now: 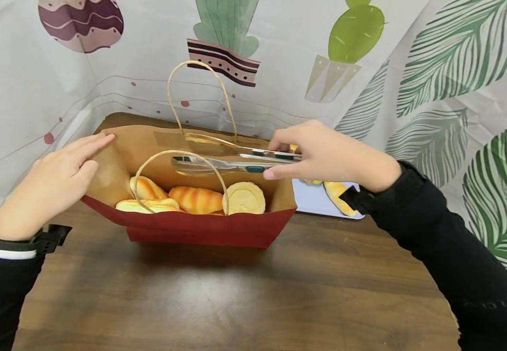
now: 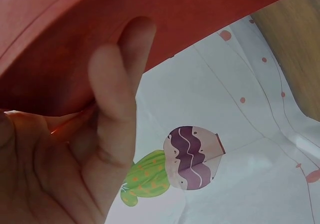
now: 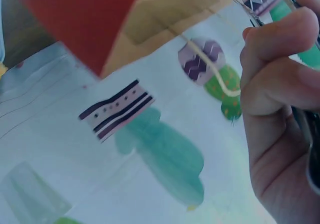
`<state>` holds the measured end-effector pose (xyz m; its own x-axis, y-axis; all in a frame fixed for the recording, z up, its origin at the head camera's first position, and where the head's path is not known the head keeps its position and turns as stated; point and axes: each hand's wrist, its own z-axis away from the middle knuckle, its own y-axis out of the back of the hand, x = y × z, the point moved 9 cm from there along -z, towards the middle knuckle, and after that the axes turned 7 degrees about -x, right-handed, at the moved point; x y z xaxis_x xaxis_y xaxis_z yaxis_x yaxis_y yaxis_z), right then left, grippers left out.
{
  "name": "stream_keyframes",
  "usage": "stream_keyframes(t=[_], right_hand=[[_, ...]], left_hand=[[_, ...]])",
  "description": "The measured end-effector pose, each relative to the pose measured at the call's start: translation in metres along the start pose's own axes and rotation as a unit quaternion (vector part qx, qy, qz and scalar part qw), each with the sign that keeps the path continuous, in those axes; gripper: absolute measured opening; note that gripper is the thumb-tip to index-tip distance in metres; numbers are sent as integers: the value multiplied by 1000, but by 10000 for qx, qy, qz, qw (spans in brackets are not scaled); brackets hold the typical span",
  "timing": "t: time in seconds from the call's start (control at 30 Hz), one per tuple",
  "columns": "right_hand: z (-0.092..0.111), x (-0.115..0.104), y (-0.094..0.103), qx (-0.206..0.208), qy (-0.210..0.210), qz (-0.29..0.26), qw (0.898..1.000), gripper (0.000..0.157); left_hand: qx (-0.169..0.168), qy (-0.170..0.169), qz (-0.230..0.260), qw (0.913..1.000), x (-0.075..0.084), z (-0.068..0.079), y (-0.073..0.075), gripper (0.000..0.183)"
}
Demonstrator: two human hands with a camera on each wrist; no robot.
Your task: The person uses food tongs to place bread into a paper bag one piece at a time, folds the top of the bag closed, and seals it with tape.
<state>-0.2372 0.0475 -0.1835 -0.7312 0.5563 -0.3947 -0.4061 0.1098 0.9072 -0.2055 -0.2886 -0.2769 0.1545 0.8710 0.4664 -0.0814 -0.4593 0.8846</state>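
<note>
A red paper bag [image 1: 200, 230] with a brown inside stands open on the table. Several breads lie in it, among them a ridged roll [image 1: 195, 199] and a round pale pastry [image 1: 245, 198]. My left hand [image 1: 62, 170] grips the bag's left rim; in the left wrist view its curled fingers [image 2: 112, 84] lie against the red outside. Over the bag's right side, my right hand [image 1: 314, 152] holds metal tongs [image 1: 231, 165] with dark green grips. The tongs lie level across the opening, above the breads, their tips pointing left and nothing showing between them.
Two twisted paper handles stand up from the bag, the near handle [image 1: 165, 152] overlapping the tongs in the head view. Right of the bag, partly behind my right hand, lies a pale lilac tray [image 1: 314, 207] with breads [image 1: 340, 197]. A printed cloth [image 1: 279, 29] hangs behind the wooden table [image 1: 209, 302].
</note>
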Motion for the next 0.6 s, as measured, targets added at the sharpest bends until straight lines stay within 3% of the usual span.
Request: stream_keyframes(t=[0.37, 0.6], right_hand=[[68, 55, -13, 685, -910, -989, 9886, 24], [96, 82, -21, 1232, -947, -1462, 9770, 20]], left_hand=[[96, -153, -12, 9998, -3, -2, -3, 58], [134, -146, 49, 9998, 0, -1, -2, 58]])
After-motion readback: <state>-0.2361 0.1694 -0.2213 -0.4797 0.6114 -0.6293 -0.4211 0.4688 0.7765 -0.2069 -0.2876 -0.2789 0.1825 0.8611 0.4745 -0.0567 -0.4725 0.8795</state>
